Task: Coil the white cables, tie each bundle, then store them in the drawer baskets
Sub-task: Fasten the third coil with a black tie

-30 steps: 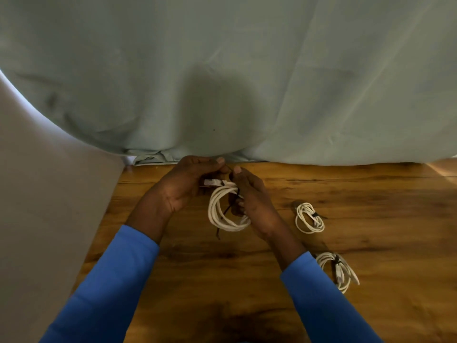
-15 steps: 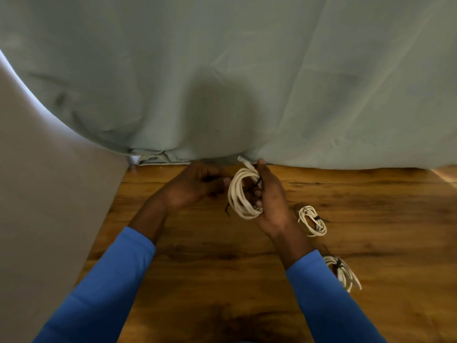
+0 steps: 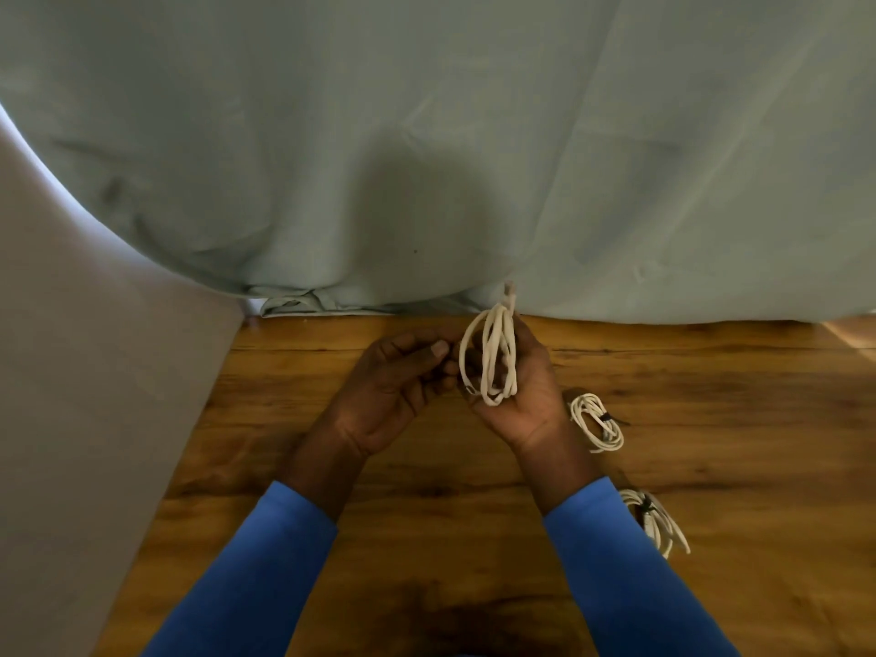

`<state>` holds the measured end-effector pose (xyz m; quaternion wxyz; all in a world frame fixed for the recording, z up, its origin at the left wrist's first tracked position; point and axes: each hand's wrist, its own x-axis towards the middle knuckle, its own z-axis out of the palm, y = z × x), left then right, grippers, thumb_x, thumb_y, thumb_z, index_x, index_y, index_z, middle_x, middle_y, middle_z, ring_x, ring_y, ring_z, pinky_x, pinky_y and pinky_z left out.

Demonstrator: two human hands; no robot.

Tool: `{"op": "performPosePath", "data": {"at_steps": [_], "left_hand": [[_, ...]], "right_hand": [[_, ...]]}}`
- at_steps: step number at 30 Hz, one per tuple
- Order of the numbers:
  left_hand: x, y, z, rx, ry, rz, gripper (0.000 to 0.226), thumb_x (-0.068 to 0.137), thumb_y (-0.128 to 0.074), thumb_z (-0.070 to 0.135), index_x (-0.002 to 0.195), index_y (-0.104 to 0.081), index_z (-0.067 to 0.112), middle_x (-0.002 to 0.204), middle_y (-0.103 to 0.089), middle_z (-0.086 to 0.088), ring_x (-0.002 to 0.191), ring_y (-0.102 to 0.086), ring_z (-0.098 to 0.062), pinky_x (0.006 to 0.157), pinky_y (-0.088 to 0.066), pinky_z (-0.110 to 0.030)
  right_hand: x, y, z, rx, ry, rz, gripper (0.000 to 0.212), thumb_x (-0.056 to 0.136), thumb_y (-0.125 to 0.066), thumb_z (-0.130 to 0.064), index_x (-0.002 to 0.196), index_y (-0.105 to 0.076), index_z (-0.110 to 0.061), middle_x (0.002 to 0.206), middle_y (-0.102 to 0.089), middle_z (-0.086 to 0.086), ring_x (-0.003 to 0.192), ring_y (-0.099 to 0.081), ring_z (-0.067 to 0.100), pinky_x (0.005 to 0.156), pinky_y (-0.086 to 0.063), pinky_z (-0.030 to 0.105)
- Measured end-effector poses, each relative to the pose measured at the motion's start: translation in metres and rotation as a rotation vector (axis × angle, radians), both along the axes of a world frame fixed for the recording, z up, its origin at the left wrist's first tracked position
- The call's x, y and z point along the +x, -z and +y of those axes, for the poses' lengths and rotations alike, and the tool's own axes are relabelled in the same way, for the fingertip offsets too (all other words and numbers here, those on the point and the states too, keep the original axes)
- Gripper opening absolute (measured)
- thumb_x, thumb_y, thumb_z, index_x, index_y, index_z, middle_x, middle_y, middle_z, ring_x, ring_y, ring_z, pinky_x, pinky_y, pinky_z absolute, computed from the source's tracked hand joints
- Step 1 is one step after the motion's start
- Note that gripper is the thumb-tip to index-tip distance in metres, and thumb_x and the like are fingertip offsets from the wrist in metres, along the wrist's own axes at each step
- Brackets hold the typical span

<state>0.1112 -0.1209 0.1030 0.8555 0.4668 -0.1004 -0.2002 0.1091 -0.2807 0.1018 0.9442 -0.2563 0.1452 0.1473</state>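
Observation:
My right hand (image 3: 526,395) holds a coiled white cable (image 3: 490,358) upright above the wooden table (image 3: 426,538), one plug end sticking up from the top of the coil. Just left of the coil, my left hand (image 3: 393,391) has its thumb and fingertips pinched together at the coil's left edge; I cannot see what, if anything, is between them. Two tied white bundles lie on the table to the right: one with a black tie (image 3: 597,422) beside my right wrist, another (image 3: 656,521) partly hidden by my right sleeve. No drawer or basket is in view.
A pale green cloth (image 3: 474,158) hangs along the table's far edge and fills the upper view. A grey panel (image 3: 95,395) borders the table on the left. Bare wood extends to the right of the bundles.
The coil went from hanging flat between both hands to standing upright in my right hand, shifted right and toward the cloth. My left hand let go of the top and now pinches at its side.

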Motion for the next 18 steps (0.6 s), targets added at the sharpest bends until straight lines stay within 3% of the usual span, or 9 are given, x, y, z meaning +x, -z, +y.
{"op": "performPosePath", "data": {"at_steps": [2, 4, 6, 8, 10, 12, 14, 15, 18], "left_hand": [[-0.001, -0.001, -0.004, 0.012, -0.012, -0.016, 0.031, 0.086, -0.075, 0.01, 0.117, -0.074, 0.005, 0.104, -0.076, -0.013, 0.09, -0.073, -0.021, 0.077, -0.063, -0.033], [0.0, -0.005, -0.008, 0.061, -0.038, -0.001, 0.03, 0.089, -0.067, 0.004, 0.118, -0.074, 0.006, 0.107, -0.073, -0.017, 0.088, -0.071, -0.024, 0.075, -0.062, -0.032], [0.0, -0.01, -0.01, 0.153, -0.04, -0.004, 0.025, 0.089, -0.068, 0.005, 0.112, -0.075, 0.002, 0.096, -0.07, -0.019, 0.077, -0.067, -0.021, 0.069, -0.059, -0.031], [-0.002, -0.016, -0.013, 0.233, -0.052, 0.011, 0.012, 0.091, -0.066, 0.005, 0.099, -0.075, 0.001, 0.076, -0.067, -0.011, 0.062, -0.062, -0.015, 0.061, -0.055, -0.028], [-0.004, -0.02, -0.017, 0.275, -0.098, 0.01, 0.011, 0.096, -0.063, 0.004, 0.101, -0.073, 0.003, 0.069, -0.065, -0.007, 0.056, -0.058, -0.012, 0.055, -0.052, -0.025], [-0.005, -0.019, -0.018, 0.245, -0.139, -0.03, 0.021, 0.095, -0.064, 0.005, 0.115, -0.07, 0.011, 0.079, -0.066, -0.012, 0.061, -0.06, -0.014, 0.056, -0.053, -0.026], [-0.007, -0.018, -0.016, 0.216, -0.147, -0.108, 0.022, 0.091, -0.067, 0.012, 0.111, -0.074, 0.016, 0.089, -0.071, -0.015, 0.071, -0.066, -0.02, 0.064, -0.058, -0.031], [-0.009, -0.019, -0.015, 0.22, -0.145, -0.157, 0.022, 0.088, -0.067, 0.015, 0.108, -0.076, 0.014, 0.093, -0.074, -0.014, 0.077, -0.07, -0.023, 0.068, -0.06, -0.033], [-0.012, -0.021, -0.012, 0.245, -0.132, -0.249, 0.026, 0.087, -0.066, 0.013, 0.11, -0.076, 0.01, 0.102, -0.078, -0.014, 0.092, -0.075, -0.028, 0.079, -0.062, -0.037]], "right_hand": [[-0.004, -0.007, -0.002, 0.024, -0.023, -0.005, 0.041, 0.105, -0.05, -0.042, 0.075, -0.061, -0.015, 0.064, -0.061, -0.001, 0.059, -0.062, 0.014, 0.055, -0.055, 0.028], [-0.008, -0.009, -0.005, 0.0, -0.012, 0.026, 0.044, 0.105, -0.05, -0.04, 0.074, -0.064, -0.013, 0.063, -0.063, 0.0, 0.057, -0.065, 0.014, 0.061, -0.057, 0.025], [-0.009, -0.003, -0.009, 0.005, -0.025, 0.013, 0.048, 0.104, -0.051, -0.039, 0.068, -0.071, -0.016, 0.063, -0.066, -0.002, 0.056, -0.066, 0.011, 0.071, -0.054, 0.017], [-0.011, -0.002, -0.011, -0.033, -0.005, 0.01, 0.049, 0.099, -0.056, -0.038, 0.061, -0.074, -0.014, 0.061, -0.067, 0.001, 0.052, -0.067, 0.012, 0.06, -0.059, 0.024], [-0.013, -0.012, -0.011, 0.02, -0.038, -0.026, 0.029, 0.081, -0.078, -0.03, 0.064, -0.074, -0.007, 0.062, -0.07, 0.008, 0.054, -0.071, 0.019, 0.056, -0.062, 0.033], [-0.012, -0.011, -0.01, 0.016, -0.03, -0.022, 0.027, 0.072, -0.086, -0.025, 0.076, -0.075, 0.0, 0.075, -0.073, 0.016, 0.068, -0.076, 0.028, 0.066, -0.065, 0.042], [-0.014, -0.014, -0.006, 0.018, -0.027, -0.019, 0.028, 0.091, -0.07, -0.027, 0.082, -0.073, -0.001, 0.079, -0.073, 0.015, 0.073, -0.075, 0.027, 0.075, -0.063, 0.038], [-0.013, -0.012, -0.006, 0.026, -0.026, -0.013, 0.022, 0.088, -0.074, -0.024, 0.083, -0.072, -0.003, 0.079, -0.071, 0.013, 0.073, -0.073, 0.025, 0.075, -0.062, 0.034], [-0.015, -0.012, -0.008, 0.024, 0.02, -0.054, 0.014, 0.066, -0.084, -0.017, 0.067, -0.073, -0.008, 0.066, -0.068, 0.007, 0.057, -0.068, 0.019, 0.057, -0.06, 0.028]]}}
